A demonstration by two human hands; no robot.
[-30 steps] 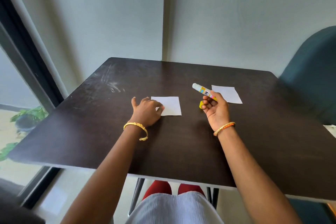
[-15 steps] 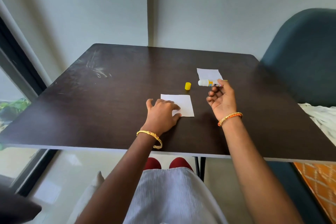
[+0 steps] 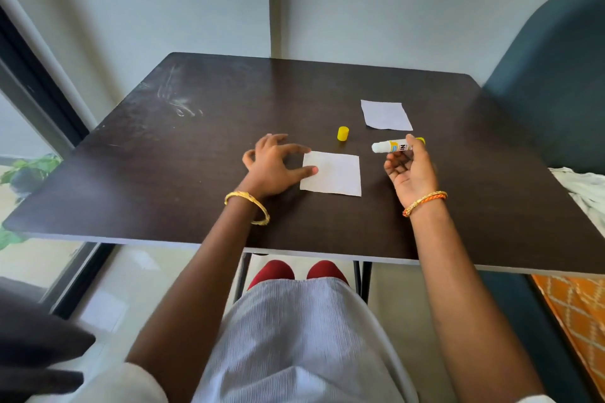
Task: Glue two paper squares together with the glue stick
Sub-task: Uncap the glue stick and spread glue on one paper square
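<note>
Pinning the near square, glue stick poised to spread

The left hand (image 3: 273,165) is pressing spread fingers on the near paper square (image 3: 331,173) so it won't slide; the right hand (image 3: 411,170) is gripping the uncapped glue stick (image 3: 391,146), tip pointing at nine o'clock. Its yellow cap (image 3: 342,133) is standing aside, the second paper square (image 3: 385,114) waiting at one o'clock.

Glue stick (image 3: 393,146): label print too small to read, rear end hidden behind right hand (image 3: 413,173) fingers; beyond table (image 3: 196,206) right edge, dark chair (image 3: 556,75) and white cloth (image 3: 586,186) cut off by frame; left hand (image 3: 271,167) fingertips motion-blurred.
</note>
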